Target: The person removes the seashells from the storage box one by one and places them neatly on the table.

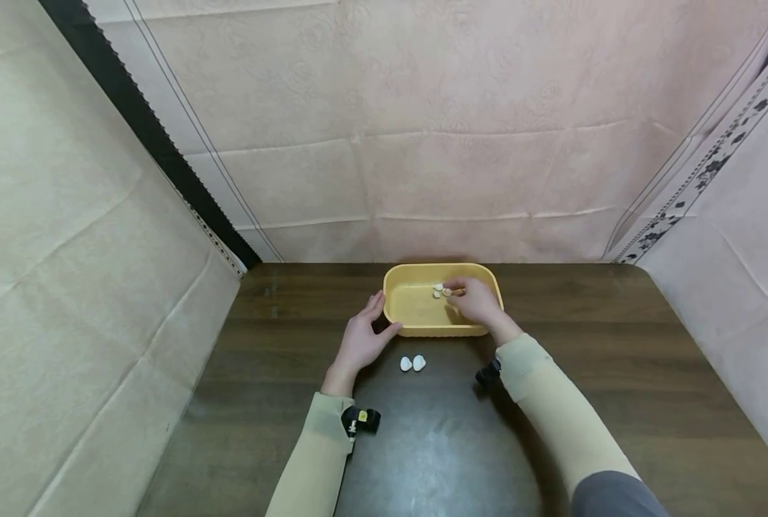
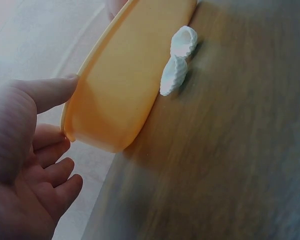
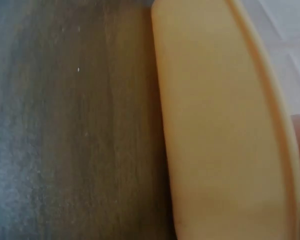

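Observation:
A yellow plastic tray stands near the back edge of the table. My left hand holds its near left corner, thumb on the front rim and fingers at the left side. The left wrist view shows this left hand close up at the rim. My right hand reaches inside the tray and pinches a small pale shell between thumb and fingers. Other small shells lie beside its fingertips. Two white ridged shells sit side by side on the table in front of the tray.
The brown wooden table runs up to a pale cloth wall just behind the tray. Cloth walls also close off both sides. The tray's side wall fills much of the right wrist view.

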Available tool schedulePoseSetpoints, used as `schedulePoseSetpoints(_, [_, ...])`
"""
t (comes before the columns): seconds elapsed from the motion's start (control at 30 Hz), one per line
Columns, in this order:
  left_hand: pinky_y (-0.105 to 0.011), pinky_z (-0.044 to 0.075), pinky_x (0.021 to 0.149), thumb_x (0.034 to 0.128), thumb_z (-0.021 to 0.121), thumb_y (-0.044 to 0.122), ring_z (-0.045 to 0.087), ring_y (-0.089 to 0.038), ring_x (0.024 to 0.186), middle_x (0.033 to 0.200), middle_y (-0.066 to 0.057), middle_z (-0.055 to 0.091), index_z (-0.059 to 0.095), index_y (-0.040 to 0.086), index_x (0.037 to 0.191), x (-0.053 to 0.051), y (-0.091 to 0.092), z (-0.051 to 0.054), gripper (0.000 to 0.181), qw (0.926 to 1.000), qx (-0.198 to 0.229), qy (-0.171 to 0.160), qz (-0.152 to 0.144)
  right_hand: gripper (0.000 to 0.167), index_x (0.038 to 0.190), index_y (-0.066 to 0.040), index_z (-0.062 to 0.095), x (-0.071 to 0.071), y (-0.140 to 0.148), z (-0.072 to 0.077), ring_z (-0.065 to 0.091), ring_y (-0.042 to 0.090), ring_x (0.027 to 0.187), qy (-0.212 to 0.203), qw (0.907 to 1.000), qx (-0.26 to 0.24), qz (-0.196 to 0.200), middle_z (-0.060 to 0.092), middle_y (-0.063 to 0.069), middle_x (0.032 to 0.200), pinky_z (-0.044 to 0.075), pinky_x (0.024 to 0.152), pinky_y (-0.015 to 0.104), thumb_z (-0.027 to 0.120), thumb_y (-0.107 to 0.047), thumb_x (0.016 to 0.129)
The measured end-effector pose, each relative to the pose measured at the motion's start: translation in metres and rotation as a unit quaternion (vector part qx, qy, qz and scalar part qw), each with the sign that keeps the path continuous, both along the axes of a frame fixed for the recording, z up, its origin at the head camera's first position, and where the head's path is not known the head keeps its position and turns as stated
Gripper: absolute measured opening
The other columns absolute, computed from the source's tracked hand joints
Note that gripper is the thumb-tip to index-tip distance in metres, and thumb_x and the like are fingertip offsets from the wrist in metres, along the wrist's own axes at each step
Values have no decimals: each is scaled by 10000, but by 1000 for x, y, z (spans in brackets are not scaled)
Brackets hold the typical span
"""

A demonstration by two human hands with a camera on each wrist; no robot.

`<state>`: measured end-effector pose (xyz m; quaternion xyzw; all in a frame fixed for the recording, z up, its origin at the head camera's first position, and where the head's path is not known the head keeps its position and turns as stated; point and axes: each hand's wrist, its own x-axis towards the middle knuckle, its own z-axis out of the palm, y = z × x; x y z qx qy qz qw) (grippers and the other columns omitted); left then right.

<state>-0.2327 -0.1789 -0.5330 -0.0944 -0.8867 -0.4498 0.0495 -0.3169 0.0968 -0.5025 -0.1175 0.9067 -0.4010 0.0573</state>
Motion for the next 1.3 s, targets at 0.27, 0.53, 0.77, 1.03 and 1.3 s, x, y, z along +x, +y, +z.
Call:
schedulePoseSetpoints(0.27, [-464, 280, 1274, 1011, 777, 330, 283, -233, 1597, 1715, -31, 357, 411, 36, 1628, 1, 0, 1, 775, 9999, -42, -89, 46, 340, 1334, 5, 724, -12, -3, -7, 695, 322, 1129, 142, 9993, 340, -84, 732, 184, 1308, 575, 894, 424, 687, -111, 1017])
schedulePoseSetpoints(0.53, [-475, 282, 1274, 1014, 771, 322, 286, -244, 1596, 1717, -45, 358, 412, 24, 1625, 0, 1, 0, 769, 9999, -78, -63, 9, 312, 1285, 46, 731, -16, -7, -10, 697, 365, 1170, 390, 9976, 576, 76, 744, 209, 1263, 539, 1020, 501, 668, -89, 1011])
schedulePoseSetpoints(0.77, [-472, 281, 1274, 1012, 772, 335, 286, -239, 1598, 1718, -31, 357, 412, 36, 1627, 1, 1, 2, 773, 9999, -83, -78, 26, 338, 1283, 16, 731, -16, -8, -8, 687, 336, 1143, 249, 9974, 661, 113, 755, 186, 1203, 533, 1014, 487, 675, -71, 962])
schedulePoseSetpoints(1.03, [-466, 276, 1277, 1015, 768, 332, 288, -243, 1597, 1716, -39, 360, 417, 25, 1622, 1, 1, 2, 765, 9999, -117, -47, 21, 278, 1217, -44, 755, -15, -8, -8, 657, 260, 934, 106, 9968, 781, 133, 754, 110, 1073, 525, 786, 367, 724, -113, 949])
schedulePoseSetpoints(1.3, [-460, 275, 1276, 1020, 765, 329, 282, -228, 1598, 1719, -42, 355, 410, 34, 1626, 0, 1, 1, 762, 9999, -94, -94, 43, 250, 1175, -56, 769, -14, -9, -9, 633, 232, 875, 104, 9951, 907, 371, 734, 77, 990, 505, 750, 350, 772, -130, 936])
